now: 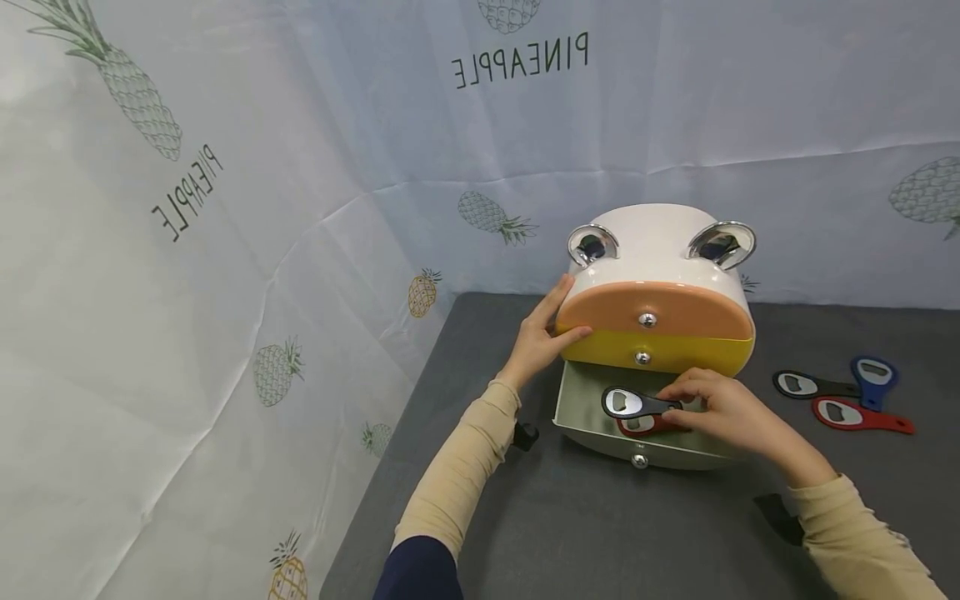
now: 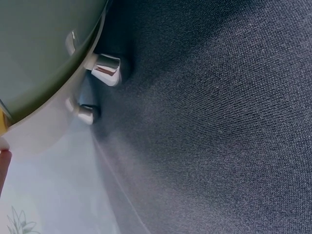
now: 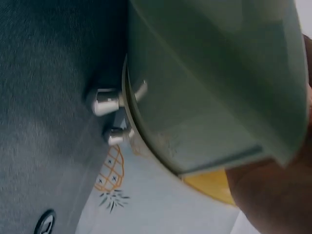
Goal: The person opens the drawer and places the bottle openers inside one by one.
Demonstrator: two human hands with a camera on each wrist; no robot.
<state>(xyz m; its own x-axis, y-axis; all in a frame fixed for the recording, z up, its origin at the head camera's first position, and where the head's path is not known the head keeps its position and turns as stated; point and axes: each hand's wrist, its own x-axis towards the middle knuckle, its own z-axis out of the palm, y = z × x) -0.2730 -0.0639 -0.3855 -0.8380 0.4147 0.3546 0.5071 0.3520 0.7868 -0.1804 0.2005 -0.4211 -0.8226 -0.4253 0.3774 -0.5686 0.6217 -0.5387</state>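
A white animal-shaped drawer cabinet (image 1: pixel 652 242) has orange, yellow and green drawers. Its bottom green drawer (image 1: pixel 682 457) is pulled out. My right hand (image 1: pixel 723 410) reaches over this drawer and pinches the handle end of a black bottle opener (image 1: pixel 624 403). Below it, partly covered, lies a red bottle opener (image 1: pixel 636 426) inside the drawer. My left hand (image 1: pixel 536 343) rests on the cabinet's left side, fingers extended along the white shell and thumb at the yellow drawer (image 1: pixel 615 348). In the right wrist view, the drawer wall (image 3: pixel 214 117) hides the right fingertips.
On the grey table (image 1: pixel 600 533) right of the cabinet lie another black opener (image 1: pixel 798 384), a blue opener (image 1: pixel 874 375) and a red opener (image 1: pixel 843 413), overlapping. A pineapple-print curtain (image 1: pixel 360 108) hangs behind and left. Silver feet (image 2: pixel 106 69) support the cabinet.
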